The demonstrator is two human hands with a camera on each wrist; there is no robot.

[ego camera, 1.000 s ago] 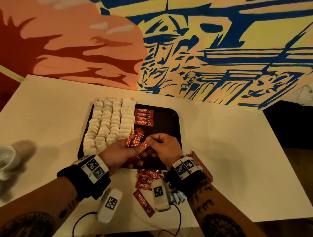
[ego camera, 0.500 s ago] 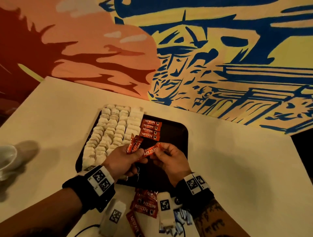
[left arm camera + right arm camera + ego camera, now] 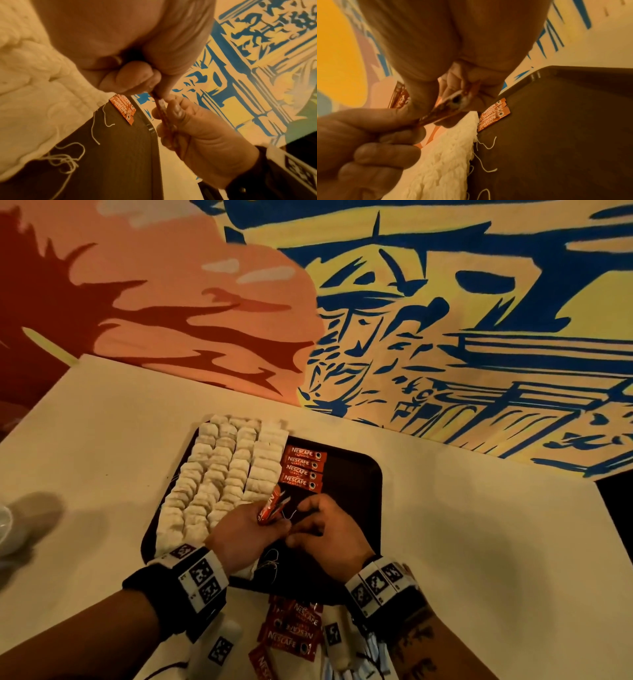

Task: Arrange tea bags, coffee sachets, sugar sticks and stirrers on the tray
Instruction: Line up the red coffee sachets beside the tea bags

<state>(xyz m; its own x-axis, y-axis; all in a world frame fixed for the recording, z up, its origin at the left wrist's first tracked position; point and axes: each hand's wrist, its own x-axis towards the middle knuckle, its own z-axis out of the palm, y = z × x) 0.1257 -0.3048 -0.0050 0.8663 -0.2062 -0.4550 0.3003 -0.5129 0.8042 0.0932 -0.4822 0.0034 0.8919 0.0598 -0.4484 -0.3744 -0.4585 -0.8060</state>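
Observation:
A dark tray lies on the white table. Rows of white tea bags fill its left part. Several red coffee sachets lie side by side at its far middle, also seen in the wrist views. My left hand grips a small bunch of red sachets over the tray. My right hand is close beside it and pinches one sachet from that bunch, seen edge-on from the left wrist.
More red sachets lie loose on the table in front of the tray, with pale blue-white sticks under my right wrist. Loose tea-bag strings trail on the tray floor. A white cup stands at the left edge. A painted wall rises behind the table.
My hands have drawn closer together over the tray. The sachet that was stretched flat between them is now turned edge-on in my fingers.

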